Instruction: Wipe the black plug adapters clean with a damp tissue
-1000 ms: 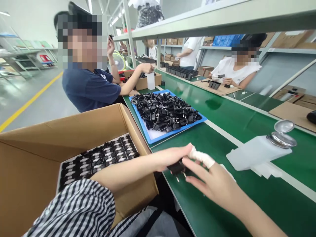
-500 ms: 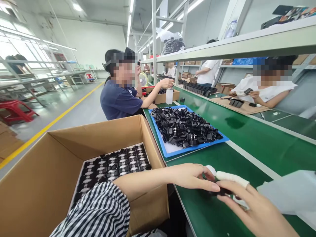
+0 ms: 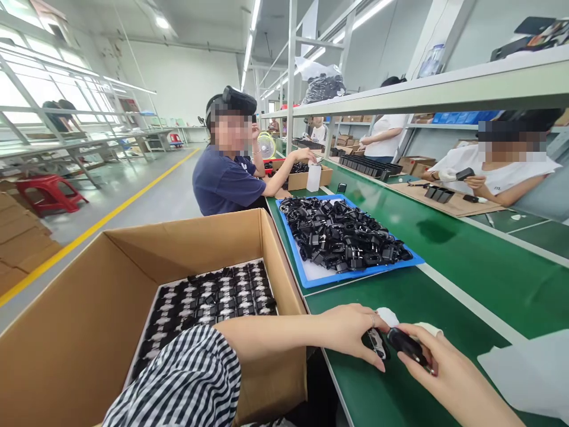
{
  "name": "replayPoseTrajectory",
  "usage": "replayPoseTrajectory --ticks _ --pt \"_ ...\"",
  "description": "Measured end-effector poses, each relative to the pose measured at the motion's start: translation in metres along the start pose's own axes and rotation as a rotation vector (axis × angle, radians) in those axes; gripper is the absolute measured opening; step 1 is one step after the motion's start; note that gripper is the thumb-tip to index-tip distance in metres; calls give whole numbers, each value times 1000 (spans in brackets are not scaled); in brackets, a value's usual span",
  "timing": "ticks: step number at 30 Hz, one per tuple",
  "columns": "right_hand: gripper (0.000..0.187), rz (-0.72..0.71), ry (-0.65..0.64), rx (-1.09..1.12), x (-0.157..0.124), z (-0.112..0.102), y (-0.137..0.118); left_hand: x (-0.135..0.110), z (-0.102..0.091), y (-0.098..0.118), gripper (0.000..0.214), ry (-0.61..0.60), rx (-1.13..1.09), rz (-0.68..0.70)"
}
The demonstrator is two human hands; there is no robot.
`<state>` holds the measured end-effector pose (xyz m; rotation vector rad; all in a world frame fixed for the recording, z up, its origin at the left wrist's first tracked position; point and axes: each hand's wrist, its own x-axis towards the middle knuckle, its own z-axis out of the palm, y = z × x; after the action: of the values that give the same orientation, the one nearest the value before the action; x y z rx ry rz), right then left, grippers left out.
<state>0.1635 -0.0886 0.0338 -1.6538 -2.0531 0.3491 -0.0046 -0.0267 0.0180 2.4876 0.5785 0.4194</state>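
Plug now shows clearly, pinched in my right hand; my left hand grips another black piece beside it, leaving one per hand.

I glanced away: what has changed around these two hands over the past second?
The left hand and right hand, earlier close together, have drawn slightly apart: the left now holds a silvery-black piece, the right a rounded black piece. Whether they were joined is unclear. The view swung leftward. The blue tray and open carton stayed put.
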Motion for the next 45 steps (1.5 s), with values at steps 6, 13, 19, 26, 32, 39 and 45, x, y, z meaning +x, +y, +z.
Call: replayPoseTrajectory --ticks 6,13,19,26,32,39,45 --pt "16 -117 10 -22 2 7 1 -1 5 0 37 37 -1 -39" --pt "30 137 2 229 10 1 4 -2 4 -2 38 18 -178 -77" --pt "31 276 -35 620 13 -3 5 -1 5 1 45 119 -261 -119" --pt "32 234 -12 691 7 -1 -6 -1 1 8 34 240 -122 -15" --pt "44 201 -97 478 -1 -1 -17 -4 -2 13 27 240 -194 -86" --pt "56 -201 -67 27 -5 -9 -13 2 1 11 34 74 -967 -343" --pt "25 -114 6 -14 -5 0 -15 -2 -13 6 37 -53 -692 -375"
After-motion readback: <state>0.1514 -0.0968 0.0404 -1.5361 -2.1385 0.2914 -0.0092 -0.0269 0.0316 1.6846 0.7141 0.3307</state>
